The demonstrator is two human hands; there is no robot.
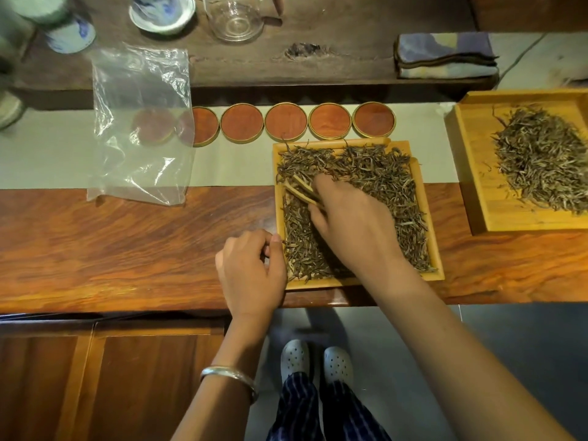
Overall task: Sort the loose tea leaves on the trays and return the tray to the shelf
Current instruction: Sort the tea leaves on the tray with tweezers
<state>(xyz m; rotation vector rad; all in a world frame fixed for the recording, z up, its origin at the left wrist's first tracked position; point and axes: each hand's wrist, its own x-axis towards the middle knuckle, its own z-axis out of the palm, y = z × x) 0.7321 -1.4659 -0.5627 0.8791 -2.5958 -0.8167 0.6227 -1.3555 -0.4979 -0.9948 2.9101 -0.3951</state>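
A light wooden tray (429, 246) lies on the table in front of me, covered with loose dark tea leaves (378, 173). My right hand (346, 221) is over the tray's middle and grips wooden tweezers (302, 190), whose tips point left into the leaves. My left hand (251, 268) rests at the tray's left edge, fingers curled, thumb against the rim; whether it holds any leaves I cannot tell. A second wooden tray (477, 186) with a heap of tea leaves (541, 160) sits at the right.
A row of round red-brown coasters (286, 122) lies behind the tray. A clear plastic bag (140, 122) lies at the left. Cups (162, 11), a glass pitcher (235, 17) and a folded cloth (445, 55) stand on the raised dark board behind. The table's front edge is near my body.
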